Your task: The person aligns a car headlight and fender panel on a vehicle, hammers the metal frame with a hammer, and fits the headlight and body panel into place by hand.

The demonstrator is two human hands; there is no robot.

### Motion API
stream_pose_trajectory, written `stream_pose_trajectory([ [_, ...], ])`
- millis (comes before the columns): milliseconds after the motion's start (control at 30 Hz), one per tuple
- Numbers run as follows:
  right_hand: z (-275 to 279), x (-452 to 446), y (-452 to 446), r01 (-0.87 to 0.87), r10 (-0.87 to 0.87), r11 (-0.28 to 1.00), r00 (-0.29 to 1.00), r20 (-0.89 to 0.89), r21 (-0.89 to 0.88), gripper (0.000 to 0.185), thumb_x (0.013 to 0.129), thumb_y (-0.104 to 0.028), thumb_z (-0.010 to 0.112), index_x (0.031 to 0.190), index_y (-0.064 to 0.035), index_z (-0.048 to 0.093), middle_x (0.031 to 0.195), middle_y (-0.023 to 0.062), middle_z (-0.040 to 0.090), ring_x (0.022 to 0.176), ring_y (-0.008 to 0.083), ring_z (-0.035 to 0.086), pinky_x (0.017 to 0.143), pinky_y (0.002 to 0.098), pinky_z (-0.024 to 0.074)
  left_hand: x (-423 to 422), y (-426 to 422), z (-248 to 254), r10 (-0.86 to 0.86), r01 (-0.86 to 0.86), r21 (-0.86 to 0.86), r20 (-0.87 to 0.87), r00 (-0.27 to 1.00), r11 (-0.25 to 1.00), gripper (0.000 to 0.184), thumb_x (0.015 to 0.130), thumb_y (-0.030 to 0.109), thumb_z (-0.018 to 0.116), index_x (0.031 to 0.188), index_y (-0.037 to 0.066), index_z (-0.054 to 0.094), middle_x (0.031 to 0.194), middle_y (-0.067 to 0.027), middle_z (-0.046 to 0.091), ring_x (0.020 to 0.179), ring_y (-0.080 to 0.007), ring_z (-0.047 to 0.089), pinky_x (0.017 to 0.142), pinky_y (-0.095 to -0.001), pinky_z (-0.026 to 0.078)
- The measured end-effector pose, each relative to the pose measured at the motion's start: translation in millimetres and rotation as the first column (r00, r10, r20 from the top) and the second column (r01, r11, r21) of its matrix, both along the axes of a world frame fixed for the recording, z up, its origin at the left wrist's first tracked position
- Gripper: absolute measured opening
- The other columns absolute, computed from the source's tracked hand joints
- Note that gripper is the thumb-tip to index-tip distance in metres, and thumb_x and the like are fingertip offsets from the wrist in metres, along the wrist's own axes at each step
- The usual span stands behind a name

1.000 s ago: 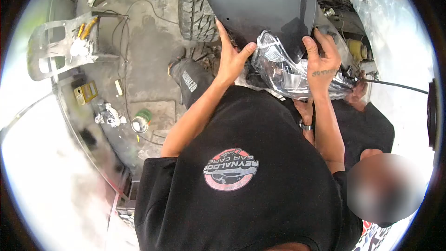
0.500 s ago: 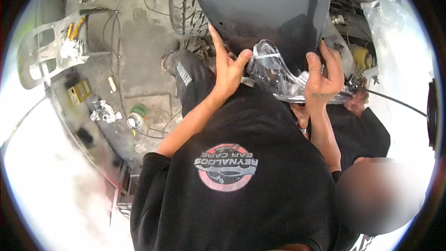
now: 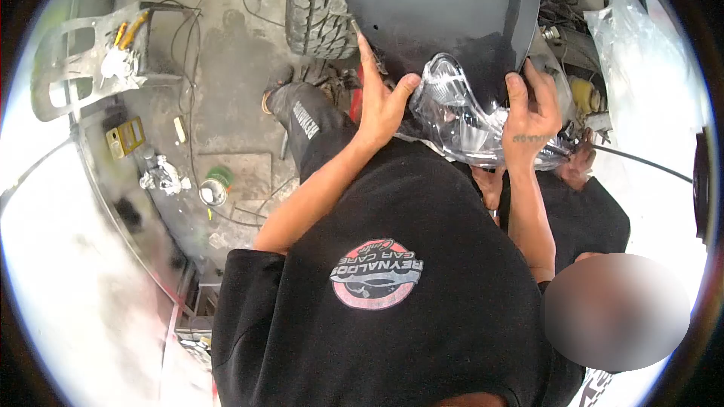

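A dark grey glossy car fender [image 3: 445, 7] fills the top middle. My left hand [image 3: 383, 102] grips its left edge, fingers stretched along the side and thumb on the front. On the right edge, my right hand [image 3: 532, 117] pinches the panel between thumb and fingers. Between my hands, a clear-lensed headlight [image 3: 452, 102] sits against the fender's lower end. A co-worker's hand [image 3: 579, 162] is at the headlight's right end, and the co-worker's other hand [image 3: 490, 185] is beneath it.
A co-worker [image 3: 596, 218] leans in from the right. A tyre [image 3: 320, 11] stands left of the fender. Plastic sheeting [image 3: 637, 53] hangs at right. A grey plastic chair [image 3: 79, 68] holds orange-handled tools. Cables [image 3: 192, 83] and a green can [image 3: 216, 185] lie on the floor.
The view has shifted slightly, so the fender and my left hand appear a little further right. The headlight's upper tip sits slightly higher against the fender. Both my hands keep their grip.
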State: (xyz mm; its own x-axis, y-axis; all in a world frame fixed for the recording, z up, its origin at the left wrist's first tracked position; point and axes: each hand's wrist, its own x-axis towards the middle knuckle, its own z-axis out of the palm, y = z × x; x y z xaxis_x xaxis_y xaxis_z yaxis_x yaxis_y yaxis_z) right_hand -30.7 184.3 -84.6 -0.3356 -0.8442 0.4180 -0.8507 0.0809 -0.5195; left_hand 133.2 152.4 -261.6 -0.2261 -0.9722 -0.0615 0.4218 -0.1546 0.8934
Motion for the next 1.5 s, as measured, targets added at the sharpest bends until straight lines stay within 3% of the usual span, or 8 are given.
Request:
stream_pose_trajectory([
  [300,6.0,-1.2,-3.0,-0.090,0.079,0.991,0.991,-0.112,-0.096,0.031,0.084,-0.012,0.082,0.104,0.0087,0.071,0.085,0.0142,0.065,0.071,0.0234,0.062,0.068,0.0344,0.0501,8.3,-7.3,16.2,-0.091,0.089,0.099,0.023,0.996,0.991,0.120,0.087,0.006,0.075,0.164,0.012,-0.017,0.171,-0.0229,0.006,0.153,-0.0339,0.023,0.125,-0.0446,0.023],
  [433,3.9,-1.5,-0.2,-0.025,0.028,0.994,0.999,0.034,-0.110,0.036,0.082,-0.014,0.084,0.106,0.0097,0.071,0.087,0.0166,0.066,0.067,0.0244,0.064,0.062,0.0351,0.0505,8.8,19.6,25.5,-0.130,0.103,0.230,0.107,0.986,0.968,0.103,0.097,0.014,0.069,0.163,-0.001,-0.008,0.160,-0.0279,0.030,0.141,-0.0316,0.043,0.115,-0.0398,0.039],
  [567,2.4,-2.6,2.4,0.027,-0.018,0.991,0.997,0.069,-0.131,0.037,0.080,-0.016,0.085,0.104,0.0087,0.073,0.086,0.0161,0.065,0.067,0.0263,0.065,0.059,0.0359,0.0513,21.4,54.6,-17.4,-0.669,0.710,0.604,-0.362,0.649,0.362,0.093,0.096,0.024,0.075,0.160,0.001,0.012,0.151,-0.0224,0.042,0.131,-0.0327,0.054,0.106,-0.0513,0.049],
  [767,-5.6,0.0,6.8,0.136,-0.078,0.966,0.964,0.253,-0.221,0.044,0.074,-0.022,0.090,0.104,0.0069,0.074,0.083,0.0136,0.064,0.064,0.0238,0.064,0.058,0.0361,0.0510,-6.9,62.1,22.9,-0.748,0.692,0.646,-0.274,0.605,0.323,0.083,0.093,0.028,0.079,0.154,0.002,0.028,0.152,-0.0232,0.042,0.135,-0.0351,0.053,0.107,-0.0601,0.045],
  [900,-12.0,2.6,8.4,0.155,-0.089,0.966,0.951,0.297,-0.206,0.045,0.075,-0.021,0.089,0.106,0.0068,0.073,0.090,0.0139,0.065,0.068,0.0282,0.064,0.062,0.0379,0.0523,-26.9,67.2,14.9,-0.733,0.845,0.534,-0.587,0.343,-0.033,0.070,0.097,0.028,0.074,0.151,0.006,0.035,0.145,-0.0123,0.055,0.131,-0.0353,0.057,0.105,-0.0517,0.047],
  [1133,-12.9,3.0,19.6,0.062,-0.030,0.983,0.982,0.185,-0.171,0.051,0.078,-0.014,0.084,0.122,0.0075,0.067,0.109,0.0141,0.060,0.099,0.0324,0.060,0.084,0.0406,0.0519,-70.3,90.4,12.5,-0.577,0.869,0.478,-0.676,0.458,0.129,0.027,0.106,0.028,0.060,0.121,0.006,0.065,0.122,-0.0081,0.068,0.114,-0.0233,0.064,0.100,-0.0429,0.052],
  [1333,-13.3,7.1,11.7,0.074,-0.054,0.984,0.991,0.125,-0.165,0.051,0.077,-0.011,0.081,0.121,0.0087,0.066,0.108,0.0138,0.059,0.101,0.0332,0.059,0.084,0.0404,0.0525,-62.4,83.9,-6.4,-0.658,0.945,0.318,-0.695,0.291,0.081,0.038,0.105,0.038,0.061,0.129,0.008,0.061,0.123,-0.0057,0.068,0.111,-0.0205,0.067,0.094,-0.0387,0.057],
  [1500,-9.4,6.6,15.8,0.094,-0.074,0.987,0.985,0.158,-0.128,0.046,0.080,-0.010,0.079,0.121,0.0064,0.067,0.108,0.0142,0.061,0.101,0.0346,0.060,0.085,0.0414,0.0538,-59.7,88.4,-3.4,-0.637,0.884,0.447,-0.644,0.424,0.136,0.034,0.105,0.032,0.062,0.128,0.007,0.062,0.122,-0.0077,0.069,0.109,-0.0210,0.068,0.091,-0.0382,0.057],
])
